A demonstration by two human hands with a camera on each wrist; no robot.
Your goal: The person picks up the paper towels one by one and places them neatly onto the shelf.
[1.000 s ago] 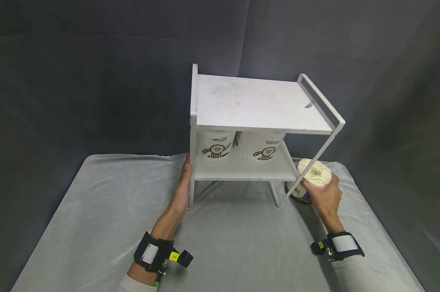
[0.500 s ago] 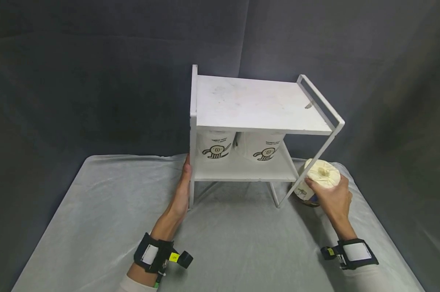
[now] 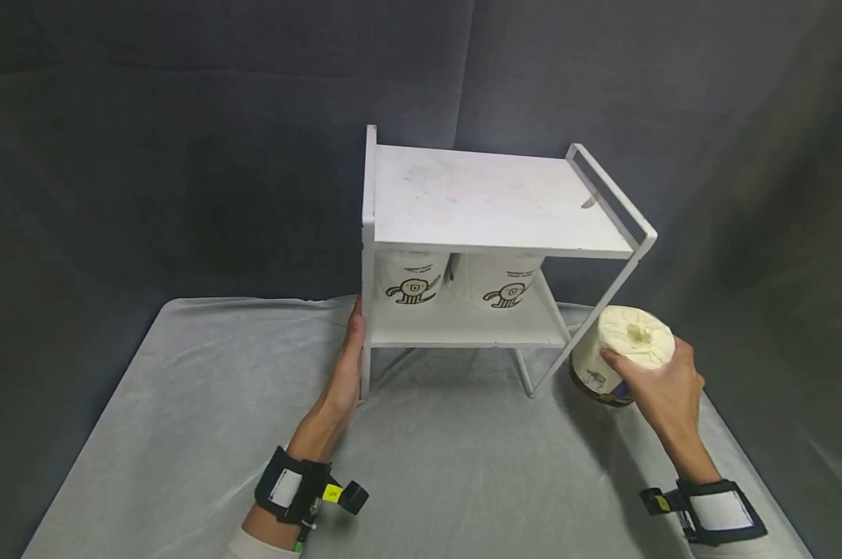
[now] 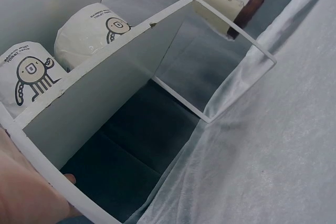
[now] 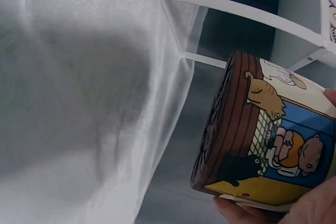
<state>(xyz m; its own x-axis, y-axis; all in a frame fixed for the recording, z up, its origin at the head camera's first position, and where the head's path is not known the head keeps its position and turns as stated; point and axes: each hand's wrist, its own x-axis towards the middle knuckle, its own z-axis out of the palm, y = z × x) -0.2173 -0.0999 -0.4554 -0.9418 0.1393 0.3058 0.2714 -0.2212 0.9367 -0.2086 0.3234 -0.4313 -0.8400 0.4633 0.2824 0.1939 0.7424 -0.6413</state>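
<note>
A white two-tier shelf (image 3: 491,202) stands at the back of the table. My left hand (image 3: 340,373) lies along the outside of its left frame, fingers straight where they show; in the left wrist view a fingertip (image 4: 70,178) shows past the post. To the right of the shelf, my right hand (image 3: 666,384) grips a wrapped toilet paper roll (image 3: 634,338) around its side, raised off the table and slightly tilted. Its wrapper (image 5: 283,145) carries cartoon cats, and its underside is dark brown. Two more toilet paper rolls (image 3: 412,279) sit on the lower tier.
The shelf's right leg (image 3: 592,314) slants close beside the held roll. A pale cloth (image 3: 463,466) covers the table, whose back edge (image 3: 253,298) runs behind the shelf. Dark grey curtain (image 3: 218,155) hangs at the back.
My right hand has moved to the right and toward me with the toilet paper roll, away from the shelf's right leg. The left hand and the shelf stay put.
</note>
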